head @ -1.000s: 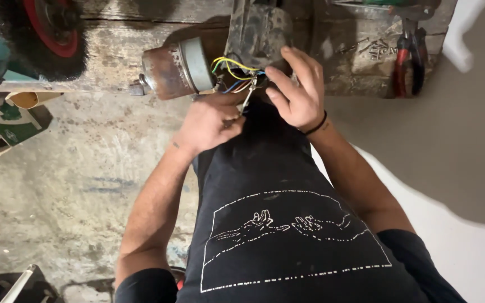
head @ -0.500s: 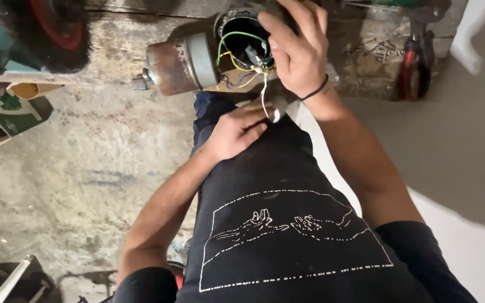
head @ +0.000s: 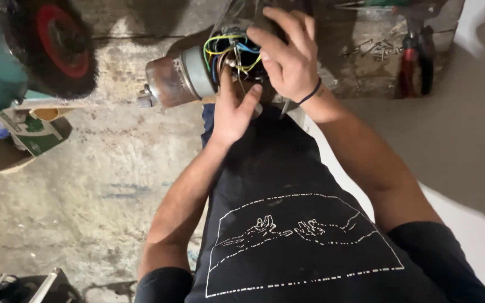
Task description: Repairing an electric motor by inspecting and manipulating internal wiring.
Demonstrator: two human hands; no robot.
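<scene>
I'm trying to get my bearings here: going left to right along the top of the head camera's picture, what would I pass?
Red-centred wire brush wheel → rusty motor → coloured wires → right hand → red-handled pliers.
</scene>
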